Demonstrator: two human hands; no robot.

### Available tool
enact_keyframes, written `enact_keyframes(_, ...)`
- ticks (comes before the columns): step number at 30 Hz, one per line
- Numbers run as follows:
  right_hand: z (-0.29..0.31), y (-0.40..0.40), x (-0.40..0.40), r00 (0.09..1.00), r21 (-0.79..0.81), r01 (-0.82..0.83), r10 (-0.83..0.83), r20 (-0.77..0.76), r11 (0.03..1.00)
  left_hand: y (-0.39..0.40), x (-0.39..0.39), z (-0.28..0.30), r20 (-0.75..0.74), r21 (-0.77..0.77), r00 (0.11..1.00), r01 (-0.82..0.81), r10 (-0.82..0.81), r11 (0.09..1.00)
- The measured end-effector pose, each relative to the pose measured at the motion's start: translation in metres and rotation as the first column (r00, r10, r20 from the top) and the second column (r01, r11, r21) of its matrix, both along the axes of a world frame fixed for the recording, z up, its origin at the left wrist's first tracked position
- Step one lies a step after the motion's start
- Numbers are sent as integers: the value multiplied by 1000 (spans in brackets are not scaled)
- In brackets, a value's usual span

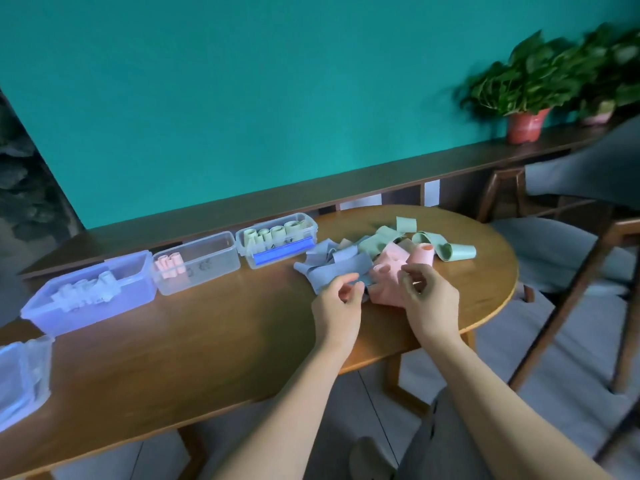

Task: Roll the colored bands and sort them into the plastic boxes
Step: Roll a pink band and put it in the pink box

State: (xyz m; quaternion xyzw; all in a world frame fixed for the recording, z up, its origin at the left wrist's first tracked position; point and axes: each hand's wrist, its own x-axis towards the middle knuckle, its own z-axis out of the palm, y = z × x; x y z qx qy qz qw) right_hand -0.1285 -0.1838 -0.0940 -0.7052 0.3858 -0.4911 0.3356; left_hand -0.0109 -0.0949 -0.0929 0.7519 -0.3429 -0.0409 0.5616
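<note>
**Hands meet over the band pile as sorting goes on**

A person's left hand (337, 303) and right hand (427, 299) hover at the near edge of a heap of loose bands (377, 258) on the wooden table (207, 348). Both hands' fingers are curled; motion blur hides whether they pinch a band. A blue-grey band (332, 268) lies just beyond the left fingertips, a pink band (388, 271) between the hands. Three plastic boxes (197, 261) holding rolled bands stand well left. Rolling tightly from one end, edges aligned, would likely serve best.
</note>
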Motion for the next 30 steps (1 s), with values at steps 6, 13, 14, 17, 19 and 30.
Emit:
enact_keyframes(6,1,-65,-21,984,58,160,-154,-89,985,-32,-25,4,120,-123,992,48,-33,991)
enact_keyframes(13,2,-114,-10,964,114,35,-3,-265,993,-65,-44,4,228,-196,974,55,-9,979)
enact_keyframes(14,2,-117,-7,964,102,10,18,-267,995,-68,-42,3,220,-201,976,48,-3,978)
enact_keyframes(17,1,-123,-4,970,81,-25,44,-239,996,-70,-39,1,225,-198,974,39,7,980)
enact_keyframes(19,2,-123,-5,981,108,-23,43,-191,994,-70,-40,1,242,-192,970,52,-4,980)
enact_keyframes(30,76,-78,-13,907,-4,-383,377,188,924,-63,-34,29,308,-259,951,65,19,964)
